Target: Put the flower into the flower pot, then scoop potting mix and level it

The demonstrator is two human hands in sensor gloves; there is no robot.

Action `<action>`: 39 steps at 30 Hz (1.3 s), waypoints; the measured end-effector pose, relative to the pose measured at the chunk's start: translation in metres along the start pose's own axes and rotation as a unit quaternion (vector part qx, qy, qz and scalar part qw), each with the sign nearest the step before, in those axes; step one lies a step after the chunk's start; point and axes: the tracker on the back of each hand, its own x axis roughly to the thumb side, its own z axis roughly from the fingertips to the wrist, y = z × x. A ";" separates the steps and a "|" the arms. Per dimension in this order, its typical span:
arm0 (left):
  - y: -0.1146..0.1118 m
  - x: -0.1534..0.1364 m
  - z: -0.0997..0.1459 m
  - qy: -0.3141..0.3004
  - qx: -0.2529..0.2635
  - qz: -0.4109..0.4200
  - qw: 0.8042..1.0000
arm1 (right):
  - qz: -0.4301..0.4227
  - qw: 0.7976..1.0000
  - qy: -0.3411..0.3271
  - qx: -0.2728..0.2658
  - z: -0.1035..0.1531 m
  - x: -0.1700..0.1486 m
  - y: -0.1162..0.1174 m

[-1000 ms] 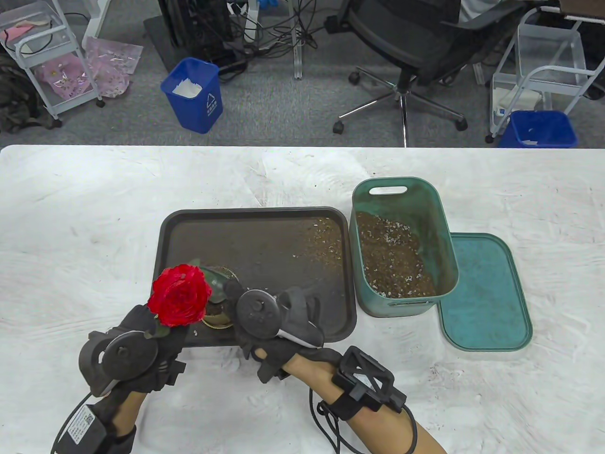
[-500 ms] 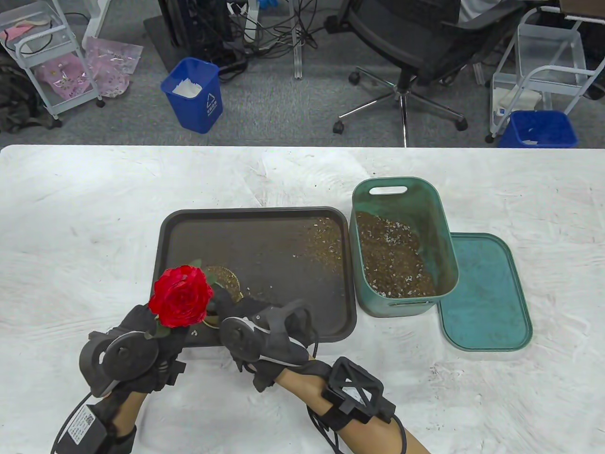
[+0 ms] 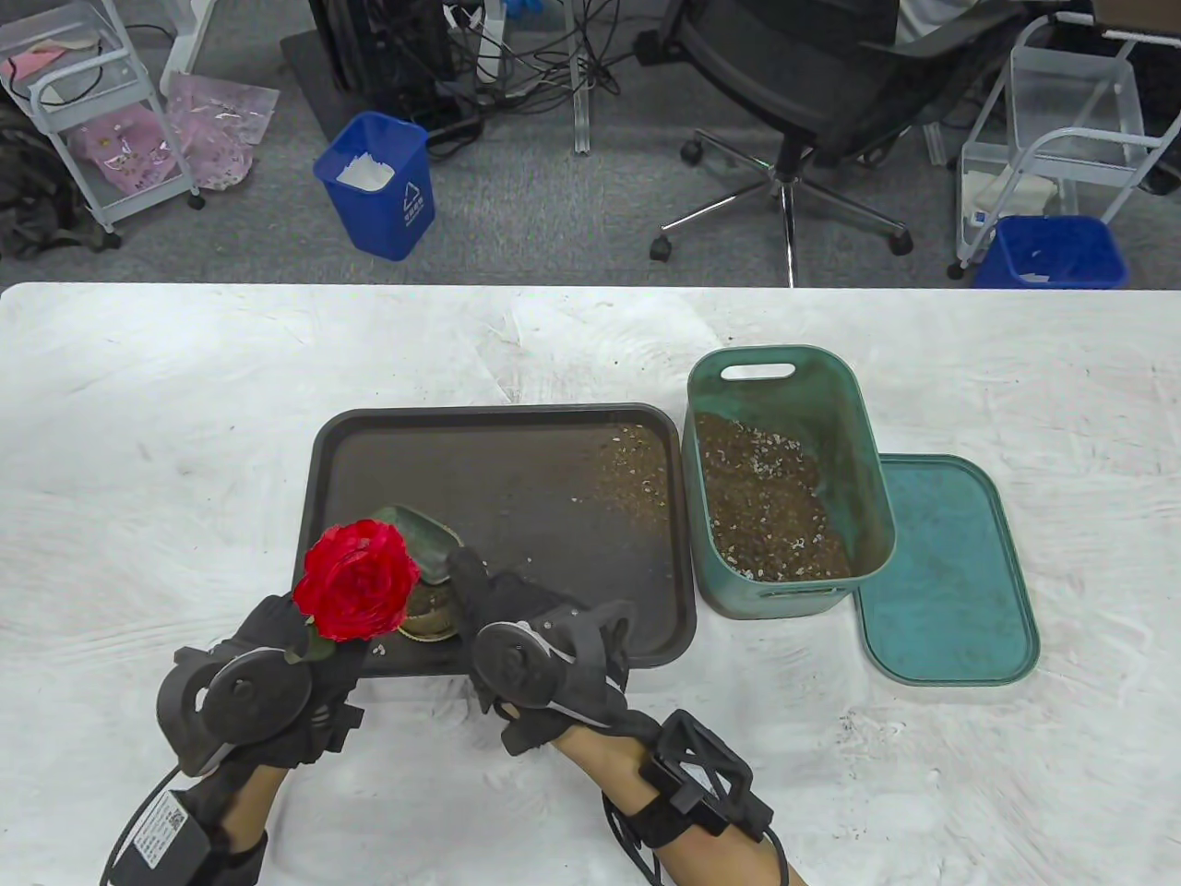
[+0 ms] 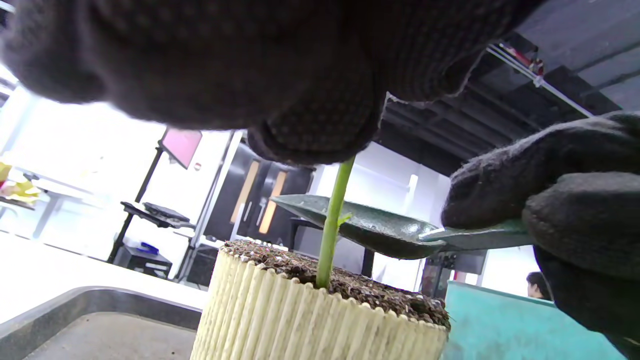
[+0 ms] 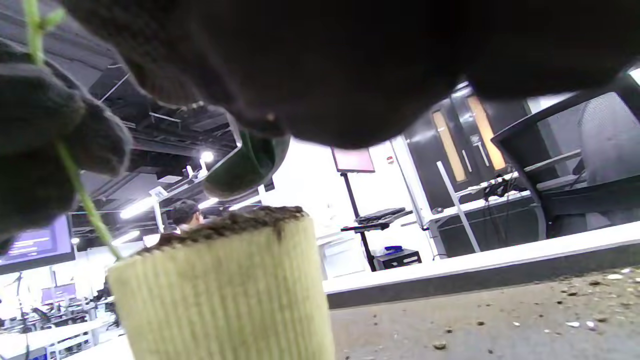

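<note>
A red rose [image 3: 355,580] stands in a ribbed cream flower pot [image 3: 426,624] at the near left of the dark tray [image 3: 554,480]. Its green stem [image 4: 331,227] rises from potting mix that reaches the pot's rim [image 4: 310,310]. My left hand [image 3: 277,651] pinches the stem just under the bloom. My right hand [image 3: 517,628] grips the handle of a green scoop [image 3: 420,543], whose blade [image 4: 370,227] hangs just above the mix on the pot's far side. The right wrist view shows the pot [image 5: 225,290] close up, with the scoop [image 5: 245,167] above it.
A green bin [image 3: 784,369] holding potting mix [image 3: 766,503] stands to the right of the tray, with its lid [image 3: 941,572] flat beside it. Loose mix is scattered over the tray's right part [image 3: 637,471]. Office chairs, bins and carts stand beyond the table's far edge.
Half a second ago the scoop was drawn back and the pot's mix lay uncovered. Now the scoop is over the pot's far side again and my right hand has shifted right. The left hand stayed put.
</note>
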 end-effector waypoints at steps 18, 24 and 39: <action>0.000 0.000 0.000 -0.001 0.000 0.001 1.000 | -0.054 0.998 0.029 -0.015 0.001 -0.016 0.007; 0.000 0.000 0.000 -0.003 0.000 -0.001 1.000 | -0.063 0.997 0.049 0.010 0.001 -0.019 0.008; -0.001 0.002 0.001 -0.009 -0.002 -0.006 1.000 | -0.089 0.995 0.051 0.015 0.001 -0.021 0.014</action>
